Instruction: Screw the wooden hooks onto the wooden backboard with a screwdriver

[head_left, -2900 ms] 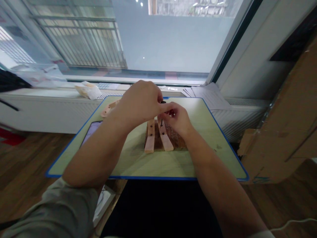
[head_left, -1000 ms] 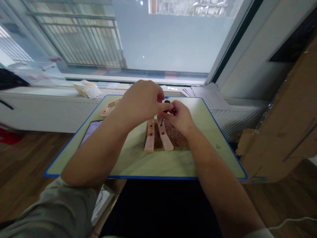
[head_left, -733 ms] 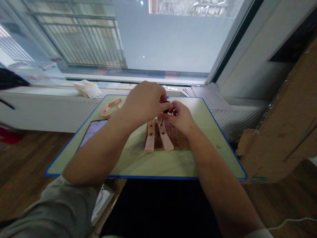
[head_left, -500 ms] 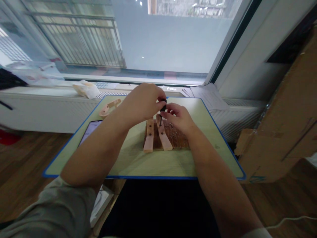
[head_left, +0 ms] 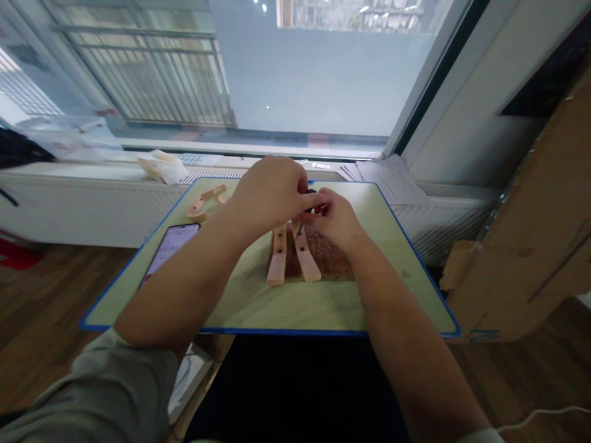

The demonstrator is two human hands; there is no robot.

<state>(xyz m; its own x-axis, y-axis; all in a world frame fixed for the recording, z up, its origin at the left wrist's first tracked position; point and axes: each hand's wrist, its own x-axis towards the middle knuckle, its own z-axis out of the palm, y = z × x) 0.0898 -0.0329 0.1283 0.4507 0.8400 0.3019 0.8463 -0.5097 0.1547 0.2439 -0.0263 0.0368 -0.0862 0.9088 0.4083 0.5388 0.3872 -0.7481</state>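
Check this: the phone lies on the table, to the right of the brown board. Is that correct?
Not quite: the head view shows the phone to the left of the brown board, though it does lie on the table.

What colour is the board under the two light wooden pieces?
The board is brown, seen best in the head view.

A pale greenish tabletop (head_left: 277,311) with a blue edge (head_left: 281,333) spreads under the grip, a brown board (head_left: 331,261) lies just below the grip, curved pale wood (head_left: 199,205) well left of it, a lit phone (head_left: 170,247) to its left on the near side
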